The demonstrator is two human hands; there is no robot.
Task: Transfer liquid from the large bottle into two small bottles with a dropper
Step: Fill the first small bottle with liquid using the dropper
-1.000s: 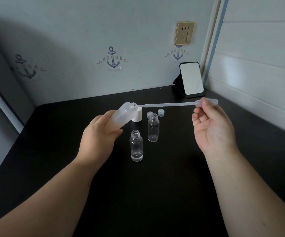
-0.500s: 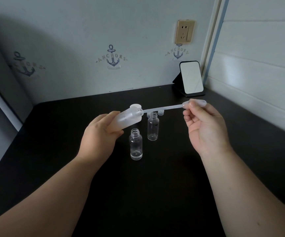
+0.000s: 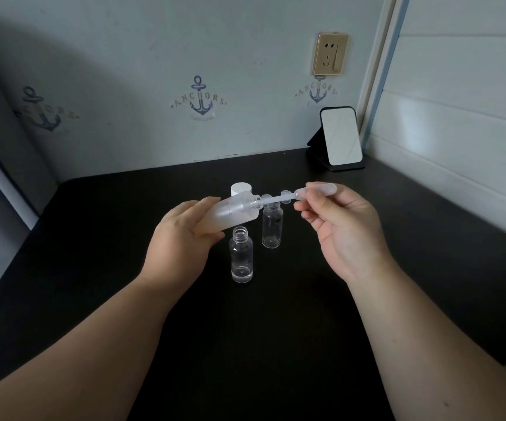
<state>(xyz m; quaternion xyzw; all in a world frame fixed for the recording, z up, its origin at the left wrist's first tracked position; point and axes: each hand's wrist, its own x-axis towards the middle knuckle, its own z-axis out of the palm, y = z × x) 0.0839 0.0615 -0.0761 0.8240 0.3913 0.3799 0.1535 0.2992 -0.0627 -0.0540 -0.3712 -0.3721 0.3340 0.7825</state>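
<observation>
Dropper [image 3: 306, 192], light soft plastic, lies with its tip in the tilted large bottle [image 3: 233, 212] our left hand [image 3: 182, 238] grips; our right hand [image 3: 341, 226] pinches its squashy bulb, the place to hold
</observation>
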